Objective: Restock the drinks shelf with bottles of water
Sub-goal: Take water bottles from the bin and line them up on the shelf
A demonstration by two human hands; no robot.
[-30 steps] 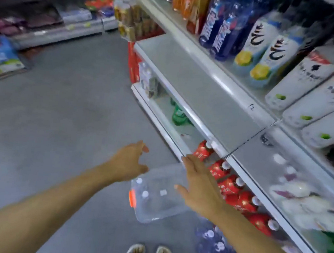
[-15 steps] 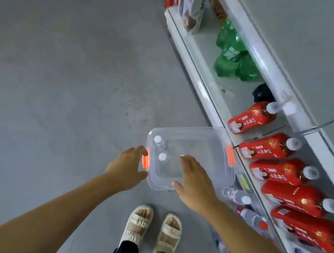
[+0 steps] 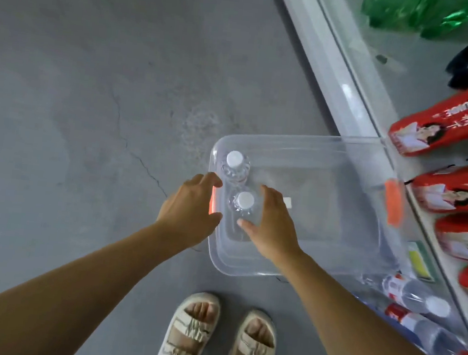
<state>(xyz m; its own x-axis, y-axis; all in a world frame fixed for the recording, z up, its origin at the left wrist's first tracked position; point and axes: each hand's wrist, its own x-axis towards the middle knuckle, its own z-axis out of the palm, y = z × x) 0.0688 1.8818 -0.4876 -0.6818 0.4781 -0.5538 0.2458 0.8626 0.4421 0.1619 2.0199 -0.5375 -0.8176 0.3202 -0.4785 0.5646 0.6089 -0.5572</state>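
Both hands spread and holding nothing: left hand (image 3: 191, 205) at bin (image 3: 335, 246) edge, right hand (image 3: 272, 227) beside near water bottle (image 3: 244, 204).

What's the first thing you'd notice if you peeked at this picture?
Two hands reach down over a clear bin on the grey floor: the right hand is just by a white-capped water bottle standing inside, the left hand is at the bin's left edge. A second bottle stands behind the first. Bright red bottles lie along the shelf on the right.
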